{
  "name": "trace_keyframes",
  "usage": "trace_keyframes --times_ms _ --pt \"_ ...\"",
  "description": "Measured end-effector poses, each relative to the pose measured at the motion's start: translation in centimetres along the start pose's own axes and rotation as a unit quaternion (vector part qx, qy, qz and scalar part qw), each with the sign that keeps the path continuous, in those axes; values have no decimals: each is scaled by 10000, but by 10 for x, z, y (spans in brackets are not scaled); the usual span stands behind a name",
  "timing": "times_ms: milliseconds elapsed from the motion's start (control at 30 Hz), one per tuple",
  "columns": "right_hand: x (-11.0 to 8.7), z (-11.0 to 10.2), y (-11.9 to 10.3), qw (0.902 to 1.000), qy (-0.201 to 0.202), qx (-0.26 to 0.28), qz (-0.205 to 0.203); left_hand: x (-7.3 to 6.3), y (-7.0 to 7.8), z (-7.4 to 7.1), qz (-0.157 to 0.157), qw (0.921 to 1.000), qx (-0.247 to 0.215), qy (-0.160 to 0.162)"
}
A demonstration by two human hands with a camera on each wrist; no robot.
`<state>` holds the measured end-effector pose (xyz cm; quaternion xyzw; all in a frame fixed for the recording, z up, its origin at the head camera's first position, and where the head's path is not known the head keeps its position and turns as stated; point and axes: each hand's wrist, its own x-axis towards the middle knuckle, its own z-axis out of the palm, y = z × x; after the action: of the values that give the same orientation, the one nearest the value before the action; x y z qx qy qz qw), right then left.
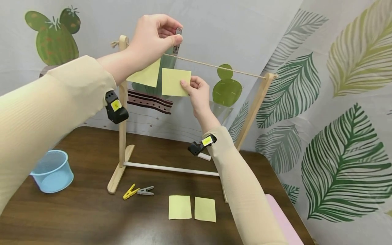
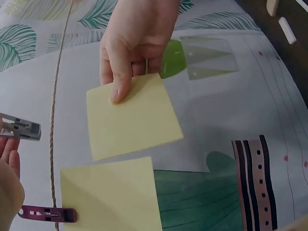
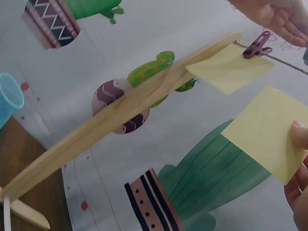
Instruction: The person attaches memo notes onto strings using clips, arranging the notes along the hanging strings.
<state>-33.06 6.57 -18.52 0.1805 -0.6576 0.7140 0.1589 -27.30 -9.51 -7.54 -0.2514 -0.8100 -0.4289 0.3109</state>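
My left hand [image 1: 156, 35] pinches a grey clothespin [image 1: 177, 42] just above the twine [image 1: 214, 65]. Between thumb and fingers, my right hand [image 1: 200, 95] holds a yellow sticky note [image 1: 174, 83] below the twine, apart from it. Another yellow note [image 2: 110, 197] hangs on the twine by a dark purple clothespin [image 2: 48, 213], to the left of the held one. In the left wrist view the grey clothespin's jaws stand beside the twine, not on it.
A wooden frame [image 1: 122, 119] carries the twine, with a white rod [image 1: 171, 168] low across it. On the table lie yellow [image 1: 131, 192] and grey clothespins [image 1: 145, 191] and two more notes [image 1: 179, 207]. A blue basket [image 1: 53, 173] stands left; something pink [image 1: 283, 221] lies right.
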Motion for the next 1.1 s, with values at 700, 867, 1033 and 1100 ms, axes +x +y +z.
trace_keyframes --times_ms 700,867,1033,1100 --pt "4 13 -16 9992 -20 378 -134 7 0 4 -1116 9873 -935 640" --pt "5 13 -15 9991 -4 398 -127 7 0 5 -1215 9868 -866 633" --pt "5 13 -14 9994 25 325 -103 6 -1 6 -1267 9878 -736 522" --pt "5 13 -14 9995 36 304 -92 6 -2 7 -1276 9886 -636 489"
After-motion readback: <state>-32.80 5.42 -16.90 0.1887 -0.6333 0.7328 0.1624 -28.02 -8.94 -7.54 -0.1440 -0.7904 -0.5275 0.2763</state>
